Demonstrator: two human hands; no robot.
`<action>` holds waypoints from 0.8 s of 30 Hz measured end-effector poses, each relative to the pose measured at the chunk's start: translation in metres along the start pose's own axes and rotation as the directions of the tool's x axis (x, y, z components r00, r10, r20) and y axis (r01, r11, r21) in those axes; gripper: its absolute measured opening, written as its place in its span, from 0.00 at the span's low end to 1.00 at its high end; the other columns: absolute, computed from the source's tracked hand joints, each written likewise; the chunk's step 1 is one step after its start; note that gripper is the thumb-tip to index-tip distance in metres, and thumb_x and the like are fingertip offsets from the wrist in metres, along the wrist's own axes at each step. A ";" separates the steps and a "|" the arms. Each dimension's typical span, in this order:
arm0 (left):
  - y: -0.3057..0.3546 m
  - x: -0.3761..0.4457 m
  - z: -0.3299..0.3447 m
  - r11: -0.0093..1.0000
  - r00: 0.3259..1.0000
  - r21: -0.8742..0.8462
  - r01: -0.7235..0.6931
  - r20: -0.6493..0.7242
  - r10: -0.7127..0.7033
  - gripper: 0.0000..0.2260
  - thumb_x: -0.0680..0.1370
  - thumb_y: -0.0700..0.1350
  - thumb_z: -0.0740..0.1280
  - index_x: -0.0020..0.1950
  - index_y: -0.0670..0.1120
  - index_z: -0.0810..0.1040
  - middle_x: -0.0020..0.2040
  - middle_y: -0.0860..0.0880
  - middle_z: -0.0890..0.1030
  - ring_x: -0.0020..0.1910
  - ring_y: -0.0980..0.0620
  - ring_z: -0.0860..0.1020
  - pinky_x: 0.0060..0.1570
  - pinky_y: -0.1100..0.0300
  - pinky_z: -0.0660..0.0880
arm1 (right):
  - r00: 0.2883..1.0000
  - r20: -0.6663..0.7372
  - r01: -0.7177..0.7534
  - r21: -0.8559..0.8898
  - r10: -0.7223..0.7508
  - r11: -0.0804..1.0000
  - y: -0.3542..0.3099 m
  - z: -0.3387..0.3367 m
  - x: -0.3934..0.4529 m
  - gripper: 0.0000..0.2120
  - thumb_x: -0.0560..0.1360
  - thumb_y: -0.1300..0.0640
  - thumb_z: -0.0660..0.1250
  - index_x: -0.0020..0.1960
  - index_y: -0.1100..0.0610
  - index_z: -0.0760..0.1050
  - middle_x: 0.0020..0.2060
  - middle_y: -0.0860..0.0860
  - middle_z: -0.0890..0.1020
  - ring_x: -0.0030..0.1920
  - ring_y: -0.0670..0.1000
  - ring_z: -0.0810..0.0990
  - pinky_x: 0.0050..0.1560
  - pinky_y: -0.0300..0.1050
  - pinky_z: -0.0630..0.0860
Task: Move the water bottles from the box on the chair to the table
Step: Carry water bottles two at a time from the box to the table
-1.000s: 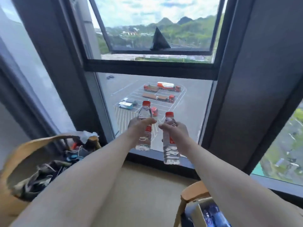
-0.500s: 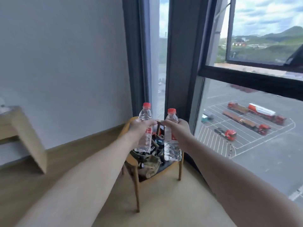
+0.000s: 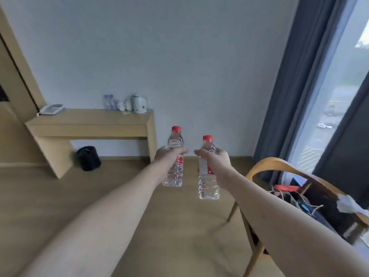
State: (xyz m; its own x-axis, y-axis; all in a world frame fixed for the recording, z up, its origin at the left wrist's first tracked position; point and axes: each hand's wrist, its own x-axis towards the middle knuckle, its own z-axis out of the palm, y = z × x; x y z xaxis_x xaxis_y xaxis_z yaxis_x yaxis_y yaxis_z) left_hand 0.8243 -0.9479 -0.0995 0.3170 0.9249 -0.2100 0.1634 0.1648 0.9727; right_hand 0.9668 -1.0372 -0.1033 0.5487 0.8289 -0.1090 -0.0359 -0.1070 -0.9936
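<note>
Water bottles, two, hang upright in mid-air over the floor: our left hand (image 3: 167, 156) grasps one bottle (image 3: 175, 156), our right hand (image 3: 216, 159) the other bottle (image 3: 207, 168). One table (image 3: 89, 124) stands far left; one chair (image 3: 279, 166) near right.

Two clear water bottles, red caps, upright in air: left bottle (image 3: 175, 156), right bottle (image 3: 208, 168), side by side, apart.
</note>
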 end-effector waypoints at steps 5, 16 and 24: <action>-0.014 0.038 -0.095 0.998 0.982 -0.039 0.059 -0.175 -0.065 0.24 0.68 0.57 0.79 0.57 0.47 0.79 0.49 0.45 0.85 0.48 0.44 0.83 0.53 0.47 0.81 | 0.979 0.204 -0.016 -0.012 0.018 1.000 0.001 0.110 0.044 0.20 0.67 0.52 0.81 0.54 0.57 0.79 0.45 0.60 0.84 0.45 0.63 0.85 0.55 0.63 0.82; -0.014 0.166 -0.261 0.992 0.863 -0.121 0.045 -0.495 -0.100 0.14 0.69 0.55 0.79 0.46 0.54 0.77 0.43 0.52 0.81 0.40 0.53 0.78 0.33 0.60 0.70 | 0.858 0.511 -0.037 -0.029 0.047 0.999 -0.002 0.323 0.179 0.29 0.58 0.45 0.81 0.56 0.54 0.78 0.47 0.56 0.83 0.51 0.61 0.84 0.59 0.62 0.81; 0.013 0.278 -0.351 0.977 0.793 -0.199 0.076 -0.582 -0.180 0.16 0.67 0.58 0.79 0.44 0.56 0.74 0.45 0.53 0.78 0.43 0.53 0.76 0.35 0.57 0.69 | 0.778 0.627 0.000 -0.065 0.041 0.998 -0.028 0.454 0.292 0.20 0.67 0.52 0.80 0.55 0.57 0.78 0.45 0.57 0.82 0.48 0.62 0.83 0.61 0.67 0.79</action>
State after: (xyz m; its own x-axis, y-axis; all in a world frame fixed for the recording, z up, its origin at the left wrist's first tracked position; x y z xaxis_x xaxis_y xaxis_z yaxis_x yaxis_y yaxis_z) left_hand 0.5865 -0.5683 -0.1107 -0.3222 0.9032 -0.2838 -0.0022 0.2990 0.9542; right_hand 0.7485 -0.5429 -0.1209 -0.0985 0.9847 -0.1435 0.0187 -0.1424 -0.9896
